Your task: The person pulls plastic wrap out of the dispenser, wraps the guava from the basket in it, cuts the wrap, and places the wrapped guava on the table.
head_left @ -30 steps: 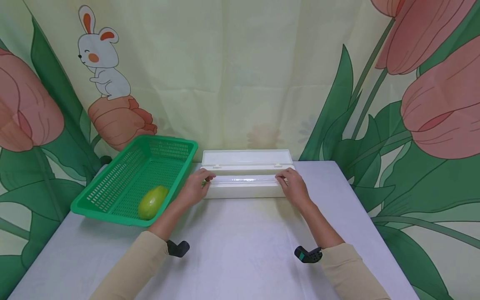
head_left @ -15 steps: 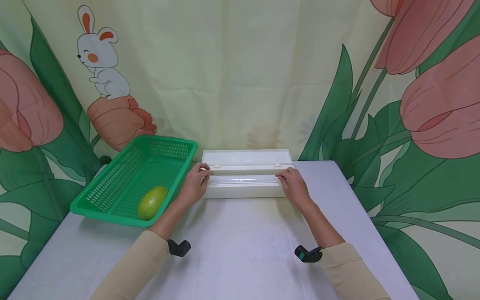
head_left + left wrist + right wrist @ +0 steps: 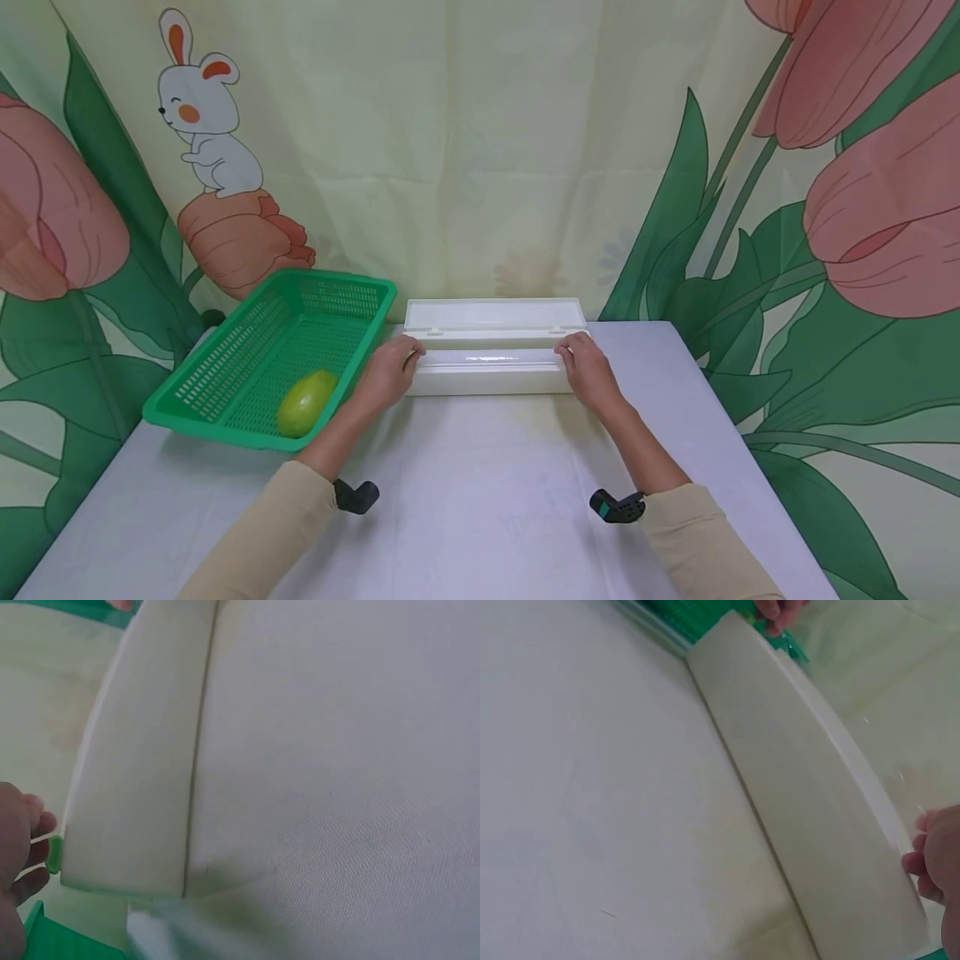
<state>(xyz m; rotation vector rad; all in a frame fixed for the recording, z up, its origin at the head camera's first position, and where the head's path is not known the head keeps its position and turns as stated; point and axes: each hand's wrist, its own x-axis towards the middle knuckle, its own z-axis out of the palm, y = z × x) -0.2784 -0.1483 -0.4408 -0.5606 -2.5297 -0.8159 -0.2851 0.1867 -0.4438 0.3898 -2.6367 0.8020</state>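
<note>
A long white cling film dispenser box (image 3: pixel 487 382) stands on the table with its lid (image 3: pixel 495 314) tipped back. Shiny clear cling film (image 3: pixel 487 358) stretches along its inside. At the left end, my left hand (image 3: pixel 388 371) pinches the film's edge between thumb and fingers. My right hand (image 3: pixel 588 368) does the same at the right end, fingers curled at the box's upper edge. In the left wrist view a small green tab (image 3: pixel 54 853) shows at the box's end, beside the left fingers. The right wrist view has the right fingers (image 3: pixel 916 864) close against the box's far edge.
A green plastic basket (image 3: pixel 225 371) sits at the left, its side near my left forearm, with a yellow-green oval fruit (image 3: pixel 306 404) inside. A white cloth (image 3: pixel 480 500) covers the table. Behind hangs a printed curtain (image 3: pixel 510 167) with tulips and a rabbit.
The left fingers spread apart half a second ago and have closed together again at the box's left end. The right hand has shifted slightly up and right. Box and basket stay put.
</note>
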